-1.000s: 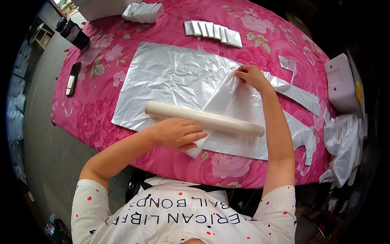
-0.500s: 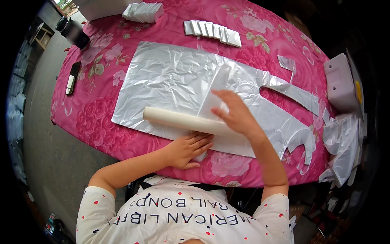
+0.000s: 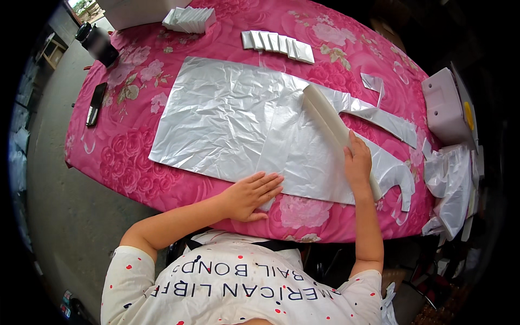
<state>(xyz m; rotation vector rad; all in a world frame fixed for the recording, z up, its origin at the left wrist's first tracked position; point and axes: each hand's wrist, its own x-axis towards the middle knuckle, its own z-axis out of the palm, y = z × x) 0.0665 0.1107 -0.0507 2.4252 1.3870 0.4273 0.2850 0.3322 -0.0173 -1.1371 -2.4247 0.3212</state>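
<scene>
A thin, shiny white plastic sheet [image 3: 216, 108], shaped like an apron with curved strap ends on the right, lies spread and creased on the table. My left hand [image 3: 252, 196] rests flat at its near edge, fingers stretched out, with a bit of white material showing under the palm. Across the sheet's right part slants a cream-coloured tube [image 3: 329, 116]. My right hand [image 3: 357, 162] is on the tube's nearer half, its fingers close together around it; part of the grip is hidden.
Flat white packets [image 3: 277, 45] lie in a row at the back, near a stack of more packets [image 3: 189, 20]. A dark bottle [image 3: 98, 46] and a phone [image 3: 96, 104] are on the left. At right stand a pale pink box [image 3: 447, 105] and crumpled plastic [image 3: 449, 173]. A pink flowered cloth [image 3: 124, 162] covers the table.
The tube has swung from lying crosswise to a slant further right. My right hand, raised over it before, has come down onto it. My left hand stays nearly in place.
</scene>
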